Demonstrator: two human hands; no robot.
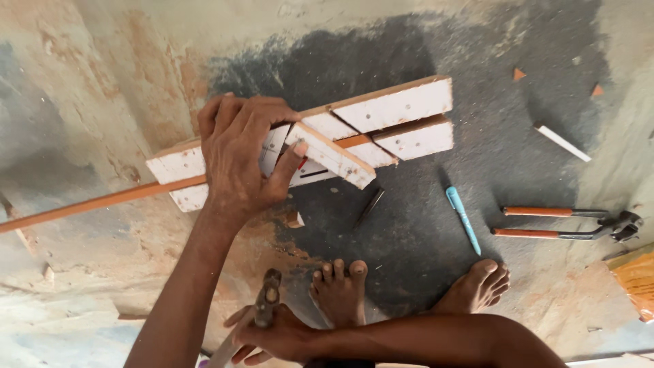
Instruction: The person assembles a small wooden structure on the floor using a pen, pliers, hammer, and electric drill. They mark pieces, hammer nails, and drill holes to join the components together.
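Down on a stained concrete floor (95, 88), with a dark patch in the middle. Left hand (242, 153) pressed flat on a white-painted wooden jig (381, 112) with angled saw slots, fingers spread over its top, thumb hooked against a loose white wooden block (332, 155) lying askew across the jig. Long orange strip (102, 200) threaded through the jig's channel, sticking out well to the left along the floor. Right hand (276, 337) low at the bottom edge, fingers curled shut round the handle of a hammer (267, 307), head up and pointing toward the jig, well apart from it. Two bare feet (340, 289) just beside the right hand, toes toward the jig. Small wood offcut (294, 219) on the floor just below the left hand. Dark slim tool (369, 206), maybe a chisel or nail punch, near the jig's lower edge; cannot tell which. Blue pen (463, 219) to its right. Orange-handled pincers (565, 223) further right, lying shut. White stick (562, 142) above them. Orange bag (637, 276) at the right edge.
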